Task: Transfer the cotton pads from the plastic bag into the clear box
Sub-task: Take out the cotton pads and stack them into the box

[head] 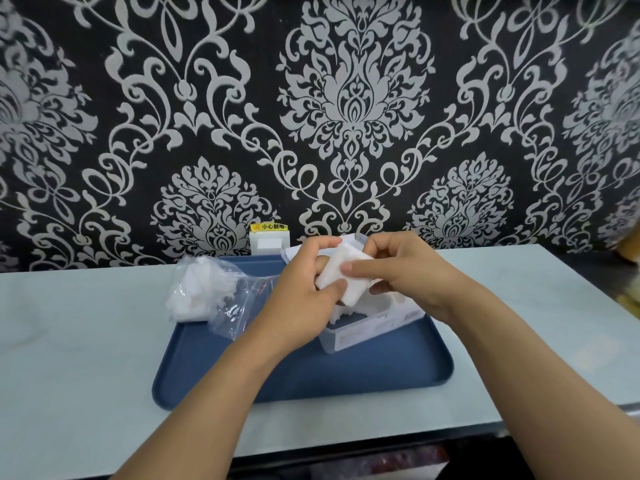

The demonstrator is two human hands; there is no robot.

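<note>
holding a white stack of cotton pads between both hands, just above the clear box. left hand gripping the near end of the stack, thumb curled onto its lower edge, fingers wrapped behind. right hand pinching the far side, forefinger laid across the top face, other fingers curled under. sitting on the right half of a blue tray, the clear box, open at the top, with more white pads showing inside below the held stack; how full, cannot tell, hidden largely by the hands. standing up behind the hands, something white and flat, perhaps the raised lid, not clear enough to say. lying on the left edge of the tray and partly over onto the pale table, the plastic bag, crumpled and clear, with a loose heap of white pads bunched in its far left end and its near right part slack and see-through. well apart from the box, the bag, untouched by either hand. mounted on the patterned wall behind the tray, a white socket cover with a yellow label along its top.
</note>
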